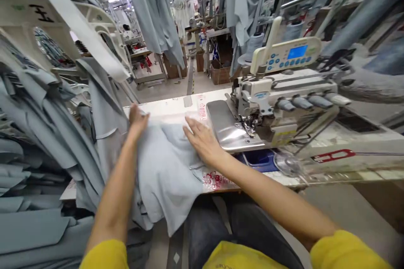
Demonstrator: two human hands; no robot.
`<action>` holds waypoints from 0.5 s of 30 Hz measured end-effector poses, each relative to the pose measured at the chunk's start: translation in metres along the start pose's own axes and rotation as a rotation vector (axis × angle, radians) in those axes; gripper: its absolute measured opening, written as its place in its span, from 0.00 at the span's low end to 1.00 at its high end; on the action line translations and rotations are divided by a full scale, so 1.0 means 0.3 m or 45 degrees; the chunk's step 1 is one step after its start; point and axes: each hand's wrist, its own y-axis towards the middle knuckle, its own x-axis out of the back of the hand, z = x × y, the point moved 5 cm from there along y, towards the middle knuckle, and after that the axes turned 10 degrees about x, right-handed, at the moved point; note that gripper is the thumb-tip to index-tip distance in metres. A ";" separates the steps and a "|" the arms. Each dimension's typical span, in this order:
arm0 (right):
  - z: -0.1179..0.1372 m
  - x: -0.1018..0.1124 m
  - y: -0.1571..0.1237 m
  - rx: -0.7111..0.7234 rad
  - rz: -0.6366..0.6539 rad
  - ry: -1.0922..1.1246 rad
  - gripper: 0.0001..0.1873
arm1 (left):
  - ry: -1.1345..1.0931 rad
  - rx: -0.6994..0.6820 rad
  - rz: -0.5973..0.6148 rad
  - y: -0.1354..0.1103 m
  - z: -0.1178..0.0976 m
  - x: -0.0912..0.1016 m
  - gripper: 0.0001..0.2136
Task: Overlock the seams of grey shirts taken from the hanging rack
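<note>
A pale blue-grey fabric piece (167, 172) lies on the white sewing table and drapes over its front edge towards my lap. At the fabric's far left corner, my left hand (138, 122) is closed, its fingers curled on the cloth and slightly blurred. My right hand (203, 141) rests palm down at the fabric's right side, fingers stretched out and apart. Just right of that hand is the metal plate (222, 122) of an overlock sewing machine (259, 96). The needle and presser foot area stands apart from the fabric.
Hanging grey-blue cut pieces (63, 134) crowd the left side. Red thread snips (333, 156) lie on the table at right, near a blue tray (260, 159). A control panel (287, 56) stands above the machine. Cardboard boxes (221, 75) sit on the floor beyond.
</note>
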 end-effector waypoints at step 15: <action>-0.070 -0.202 -0.317 -0.069 0.213 0.144 0.04 | 0.029 0.220 0.278 -0.702 0.014 -0.271 0.08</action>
